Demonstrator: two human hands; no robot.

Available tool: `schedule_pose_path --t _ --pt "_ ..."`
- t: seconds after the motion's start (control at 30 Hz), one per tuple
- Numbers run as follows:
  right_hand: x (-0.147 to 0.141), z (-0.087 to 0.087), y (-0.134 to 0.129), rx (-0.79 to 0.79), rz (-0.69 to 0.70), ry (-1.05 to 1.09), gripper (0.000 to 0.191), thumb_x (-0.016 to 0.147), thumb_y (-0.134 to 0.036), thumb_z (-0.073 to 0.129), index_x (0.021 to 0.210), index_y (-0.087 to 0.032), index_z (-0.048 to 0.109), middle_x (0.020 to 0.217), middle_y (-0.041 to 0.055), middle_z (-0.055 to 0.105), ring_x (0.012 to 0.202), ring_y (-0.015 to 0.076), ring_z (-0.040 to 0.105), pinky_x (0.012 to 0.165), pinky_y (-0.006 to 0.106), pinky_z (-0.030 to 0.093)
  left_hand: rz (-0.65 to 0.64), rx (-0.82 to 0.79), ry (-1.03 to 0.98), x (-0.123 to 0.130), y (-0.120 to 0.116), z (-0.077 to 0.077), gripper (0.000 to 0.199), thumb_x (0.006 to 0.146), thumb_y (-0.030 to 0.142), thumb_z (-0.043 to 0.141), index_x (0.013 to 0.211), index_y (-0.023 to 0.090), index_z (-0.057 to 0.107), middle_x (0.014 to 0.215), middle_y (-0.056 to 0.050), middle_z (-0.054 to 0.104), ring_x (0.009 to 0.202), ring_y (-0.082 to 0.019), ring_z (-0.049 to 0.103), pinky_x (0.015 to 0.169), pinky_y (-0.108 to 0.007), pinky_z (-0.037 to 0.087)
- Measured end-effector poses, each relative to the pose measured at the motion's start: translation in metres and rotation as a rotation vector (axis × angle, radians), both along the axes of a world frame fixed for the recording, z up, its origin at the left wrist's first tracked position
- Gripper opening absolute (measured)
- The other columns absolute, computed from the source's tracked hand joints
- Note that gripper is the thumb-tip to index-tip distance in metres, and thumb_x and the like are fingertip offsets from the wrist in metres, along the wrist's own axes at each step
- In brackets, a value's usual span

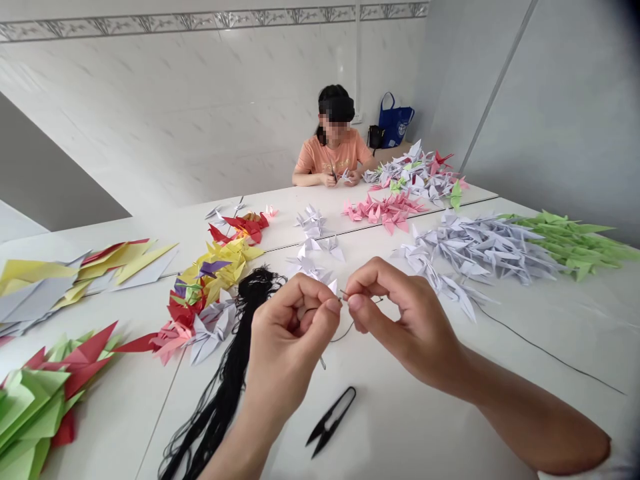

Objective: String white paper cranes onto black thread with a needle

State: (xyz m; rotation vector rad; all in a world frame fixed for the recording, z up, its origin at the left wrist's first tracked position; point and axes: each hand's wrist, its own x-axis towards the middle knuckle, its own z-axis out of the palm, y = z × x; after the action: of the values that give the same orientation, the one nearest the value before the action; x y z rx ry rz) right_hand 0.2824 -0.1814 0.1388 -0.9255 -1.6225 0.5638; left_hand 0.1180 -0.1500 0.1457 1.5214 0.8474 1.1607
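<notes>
over white table [125, 407] | left hand [290, 340], right hand [405, 320]: fingers clamped on needle [343, 295] | snips [330, 421] near, room between

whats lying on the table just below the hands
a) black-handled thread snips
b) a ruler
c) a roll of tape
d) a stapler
a, the black-handled thread snips lie on the white table just below the left hand and right hand.

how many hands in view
4. The person's left hand and right hand are close up over the white table; a seated co-worker's hands are at the far end, one and the other.
</notes>
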Motion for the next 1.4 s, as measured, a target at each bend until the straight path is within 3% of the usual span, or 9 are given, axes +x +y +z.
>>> schedule_pose_path --t 0.37,0.53,1.4 --pt "-0.0002 0.0004 -0.0044 -0.064 0.044 0.065 0.008 0.098 -0.019 0.062 0.091 -0.02 0.06 0.075 -0.0022 0.072 0.07 0.0122 0.071 0.064 0.022 0.054 0.06 0.022 -0.026 0.0003 -0.0028 0.0033 0.018 0.09 0.029 0.07 0.075 0.02 0.065 0.057 0.005 0.036 0.053 -0.007 0.026 0.048 -0.02 0.022" --pt "-0.0005 0.0008 -0.0049 -0.064 0.043 0.068 0.007 0.098 -0.019 0.062 0.092 -0.02 0.06 0.074 -0.0027 0.073 0.07 0.0115 0.071 0.062 0.02 0.054 0.076 0.046 -0.013 0.0014 -0.005 0.0053 0.017 0.09 0.024 0.068 0.073 0.02 0.064 0.057 0.004 0.042 0.053 -0.007 0.027 0.047 -0.019 0.023" --pt "-0.0011 0.002 -0.0042 -0.05 0.031 0.051 0.009 0.097 -0.017 0.065 0.089 -0.02 0.06 0.073 -0.0043 0.073 0.068 0.0089 0.07 0.066 0.018 0.053 0.07 0.136 0.021 0.0 -0.0017 0.0042 0.017 0.09 0.023 0.067 0.073 0.021 0.064 0.056 0.005 0.044 0.051 -0.006 0.029 0.045 -0.017 0.025"
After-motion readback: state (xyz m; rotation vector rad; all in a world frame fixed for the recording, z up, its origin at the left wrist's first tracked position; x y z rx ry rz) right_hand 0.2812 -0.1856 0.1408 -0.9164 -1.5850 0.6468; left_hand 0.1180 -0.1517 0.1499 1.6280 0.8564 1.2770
